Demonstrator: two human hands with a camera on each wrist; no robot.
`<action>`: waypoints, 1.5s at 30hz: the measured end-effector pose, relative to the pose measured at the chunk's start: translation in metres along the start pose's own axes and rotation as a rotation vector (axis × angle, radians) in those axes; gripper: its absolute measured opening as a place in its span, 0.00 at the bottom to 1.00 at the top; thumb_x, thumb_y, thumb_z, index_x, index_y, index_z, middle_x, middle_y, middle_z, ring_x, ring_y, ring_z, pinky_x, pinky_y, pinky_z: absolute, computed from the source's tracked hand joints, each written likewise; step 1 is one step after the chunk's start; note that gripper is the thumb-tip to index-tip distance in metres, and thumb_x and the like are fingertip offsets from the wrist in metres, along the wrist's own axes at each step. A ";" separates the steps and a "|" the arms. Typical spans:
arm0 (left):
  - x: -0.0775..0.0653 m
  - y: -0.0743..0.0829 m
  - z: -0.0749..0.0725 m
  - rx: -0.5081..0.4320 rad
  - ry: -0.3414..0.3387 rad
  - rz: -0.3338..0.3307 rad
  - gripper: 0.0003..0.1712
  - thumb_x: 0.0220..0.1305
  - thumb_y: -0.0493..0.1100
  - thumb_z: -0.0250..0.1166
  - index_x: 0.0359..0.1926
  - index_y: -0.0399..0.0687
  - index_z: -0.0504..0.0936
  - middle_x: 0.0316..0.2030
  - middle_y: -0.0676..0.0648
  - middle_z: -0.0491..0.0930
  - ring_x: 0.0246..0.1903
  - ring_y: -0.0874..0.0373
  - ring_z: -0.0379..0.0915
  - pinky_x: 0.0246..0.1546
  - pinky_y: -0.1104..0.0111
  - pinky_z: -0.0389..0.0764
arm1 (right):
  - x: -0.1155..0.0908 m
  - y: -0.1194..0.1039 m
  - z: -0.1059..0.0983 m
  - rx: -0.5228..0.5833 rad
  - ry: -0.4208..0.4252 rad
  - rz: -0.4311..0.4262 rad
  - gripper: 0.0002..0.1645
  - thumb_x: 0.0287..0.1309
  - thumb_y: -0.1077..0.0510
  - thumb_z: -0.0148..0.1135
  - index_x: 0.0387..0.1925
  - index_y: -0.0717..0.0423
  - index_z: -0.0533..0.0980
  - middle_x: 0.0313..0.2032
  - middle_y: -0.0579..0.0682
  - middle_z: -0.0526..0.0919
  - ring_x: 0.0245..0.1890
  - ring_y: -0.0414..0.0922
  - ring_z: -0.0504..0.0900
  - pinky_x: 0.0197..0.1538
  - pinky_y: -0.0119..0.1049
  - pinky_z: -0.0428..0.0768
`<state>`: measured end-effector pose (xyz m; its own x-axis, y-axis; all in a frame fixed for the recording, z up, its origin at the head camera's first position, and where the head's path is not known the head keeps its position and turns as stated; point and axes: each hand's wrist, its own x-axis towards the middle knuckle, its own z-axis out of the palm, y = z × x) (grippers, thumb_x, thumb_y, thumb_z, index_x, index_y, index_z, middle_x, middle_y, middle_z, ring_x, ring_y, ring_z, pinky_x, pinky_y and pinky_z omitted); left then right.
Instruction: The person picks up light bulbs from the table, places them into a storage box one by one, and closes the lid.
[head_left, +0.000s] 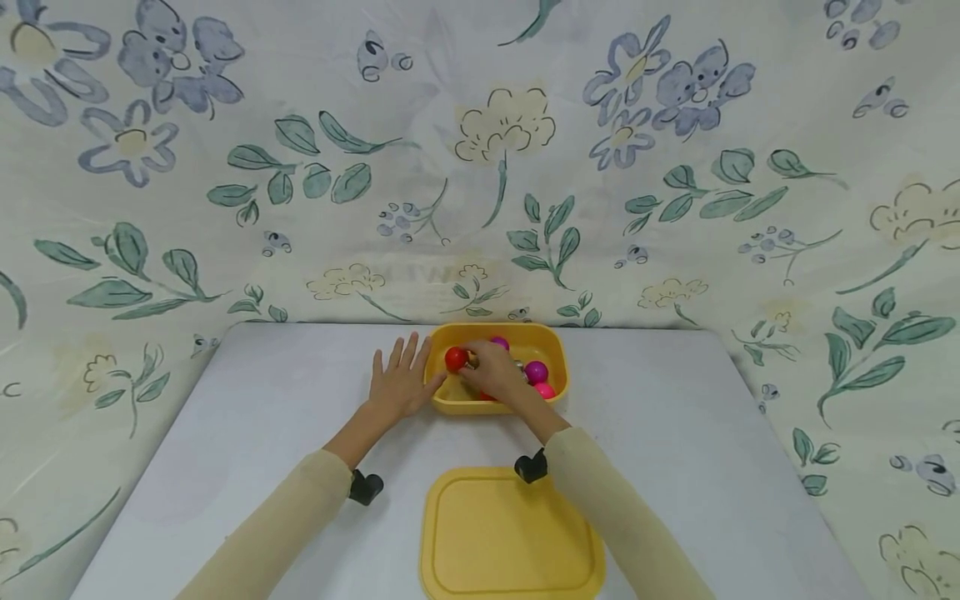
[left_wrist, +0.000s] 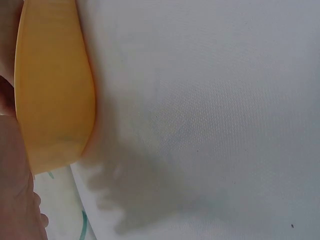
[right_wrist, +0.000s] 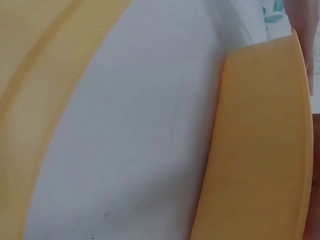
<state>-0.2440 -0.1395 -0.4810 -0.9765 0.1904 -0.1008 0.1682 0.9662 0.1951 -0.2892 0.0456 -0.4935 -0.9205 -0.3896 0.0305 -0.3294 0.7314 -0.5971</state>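
A yellow plastic box (head_left: 459, 408) without its lid stands at the far edge of the table. My right hand (head_left: 495, 371) reaches into it, and its thumb and fingertips pinch a shiny red ball (head_left: 455, 359) at the side where a small gold-coloured bit shows. Purple balls (head_left: 536, 372) and a pink ball (head_left: 544, 390) lie in the box to the right of that hand; other contents are partly hidden under it. With fingers spread, my left hand (head_left: 397, 383) is at the box's left side, its thumb by the rim. The left wrist view shows the box's outer wall (left_wrist: 55, 90).
A flat yellow lid (head_left: 510, 533) lies on the white table (head_left: 285, 400) nearer to me, partly under the right forearm. Behind the table hangs a flower-patterned cloth (head_left: 435, 167). Both wrists wear black devices (head_left: 366, 487).
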 end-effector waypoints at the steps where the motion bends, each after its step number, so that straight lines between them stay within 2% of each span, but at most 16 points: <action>1: 0.000 0.000 -0.001 0.006 -0.001 -0.001 0.43 0.76 0.61 0.45 0.79 0.40 0.46 0.77 0.34 0.43 0.75 0.36 0.36 0.70 0.38 0.36 | -0.001 0.001 -0.001 0.006 0.007 -0.006 0.26 0.59 0.55 0.72 0.58 0.53 0.79 0.49 0.48 0.83 0.44 0.43 0.79 0.53 0.35 0.80; 5: 0.002 0.000 0.000 0.015 -0.008 -0.006 0.43 0.77 0.60 0.45 0.79 0.40 0.45 0.77 0.35 0.42 0.75 0.36 0.35 0.70 0.38 0.36 | -0.003 0.005 -0.006 0.019 0.048 -0.040 0.21 0.62 0.56 0.70 0.56 0.55 0.80 0.48 0.50 0.84 0.45 0.46 0.79 0.54 0.37 0.80; 13: 0.004 -0.001 0.003 0.007 -0.022 -0.021 0.44 0.76 0.62 0.44 0.79 0.41 0.44 0.77 0.35 0.40 0.76 0.37 0.33 0.70 0.39 0.33 | -0.013 0.016 -0.017 -0.009 0.133 -0.055 0.20 0.67 0.56 0.63 0.58 0.58 0.79 0.52 0.53 0.83 0.51 0.50 0.81 0.57 0.41 0.79; 19: 0.004 -0.001 0.004 -0.002 -0.018 -0.022 0.45 0.75 0.63 0.45 0.79 0.42 0.43 0.78 0.36 0.40 0.76 0.37 0.32 0.70 0.39 0.32 | -0.023 0.022 -0.029 -0.010 0.153 -0.030 0.20 0.69 0.57 0.61 0.59 0.58 0.78 0.55 0.53 0.82 0.52 0.50 0.81 0.57 0.43 0.79; 28: 0.005 -0.003 0.006 0.015 -0.012 -0.017 0.45 0.75 0.63 0.44 0.79 0.42 0.43 0.78 0.36 0.40 0.75 0.37 0.33 0.70 0.38 0.35 | -0.039 0.032 -0.047 0.039 0.202 -0.102 0.19 0.68 0.61 0.61 0.57 0.64 0.78 0.56 0.57 0.82 0.57 0.54 0.78 0.60 0.47 0.76; 31: 0.004 -0.003 0.004 0.006 -0.014 -0.017 0.45 0.76 0.63 0.45 0.79 0.42 0.43 0.78 0.36 0.40 0.75 0.37 0.33 0.70 0.38 0.35 | -0.044 0.036 -0.052 0.025 0.211 -0.095 0.19 0.69 0.60 0.60 0.58 0.63 0.78 0.56 0.56 0.82 0.53 0.52 0.81 0.56 0.45 0.79; 35: 0.004 -0.003 0.003 0.001 -0.015 -0.016 0.45 0.76 0.63 0.44 0.79 0.41 0.43 0.78 0.35 0.40 0.75 0.37 0.33 0.70 0.38 0.34 | -0.051 0.043 -0.058 -0.002 0.240 -0.083 0.19 0.69 0.58 0.60 0.57 0.62 0.79 0.53 0.56 0.84 0.42 0.51 0.83 0.50 0.44 0.82; 38: 0.004 -0.003 0.003 -0.001 -0.018 -0.014 0.45 0.76 0.63 0.44 0.79 0.41 0.43 0.78 0.35 0.39 0.75 0.37 0.32 0.70 0.38 0.33 | -0.056 0.049 -0.060 -0.005 0.261 -0.074 0.19 0.69 0.58 0.60 0.58 0.61 0.79 0.54 0.56 0.83 0.46 0.53 0.83 0.55 0.46 0.80; 42: 0.004 -0.004 0.004 0.001 -0.021 -0.012 0.45 0.76 0.63 0.44 0.79 0.41 0.43 0.78 0.36 0.39 0.76 0.37 0.32 0.70 0.39 0.32 | -0.065 0.057 -0.063 -0.013 0.280 -0.065 0.20 0.69 0.59 0.60 0.60 0.61 0.77 0.57 0.56 0.81 0.58 0.54 0.78 0.62 0.48 0.74; 45: 0.004 -0.004 0.005 0.004 -0.019 -0.011 0.45 0.76 0.62 0.44 0.79 0.41 0.43 0.78 0.36 0.39 0.76 0.37 0.32 0.70 0.39 0.31 | -0.073 0.062 -0.066 -0.019 0.303 -0.076 0.21 0.69 0.59 0.60 0.60 0.62 0.77 0.58 0.57 0.80 0.61 0.55 0.76 0.63 0.49 0.73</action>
<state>-0.2482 -0.1414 -0.4869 -0.9757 0.1827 -0.1212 0.1578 0.9690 0.1902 -0.2560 0.1558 -0.4799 -0.9128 -0.2610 0.3140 -0.4010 0.7180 -0.5689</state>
